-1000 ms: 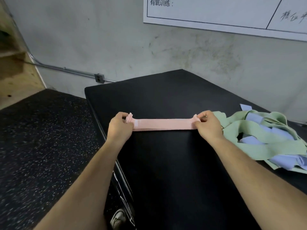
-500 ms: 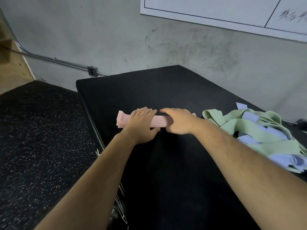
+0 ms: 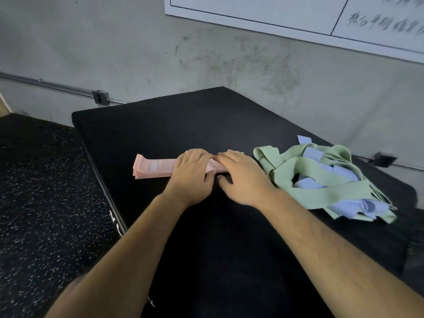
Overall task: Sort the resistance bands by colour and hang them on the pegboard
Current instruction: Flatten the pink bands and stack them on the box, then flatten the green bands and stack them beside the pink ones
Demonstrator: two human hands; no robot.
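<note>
A flat stack of pink resistance bands [image 3: 153, 167] lies on the black padded bench [image 3: 206, 237]. My left hand [image 3: 191, 176] rests on the stack's middle, fingers laid over it and thumb against its near edge. My right hand [image 3: 241, 179] presses flat on the stack's right end, fingertips meeting the left hand's. To the right sits a tangled heap of green bands [image 3: 321, 187] mixed with pale blue bands [image 3: 351, 206]. No pegboard is in view.
The bench stands against a grey concrete wall [image 3: 160, 53] with a white board [image 3: 298, 12] above. Speckled black rubber floor [image 3: 41, 203] lies to the left, below the bench edge. A metal conduit with a junction box [image 3: 100, 97] runs along the wall.
A second ago each hand pinched one end of a stretched pink band. Both hands have since come together on top of the pink stack, which lies flat on the bench.
</note>
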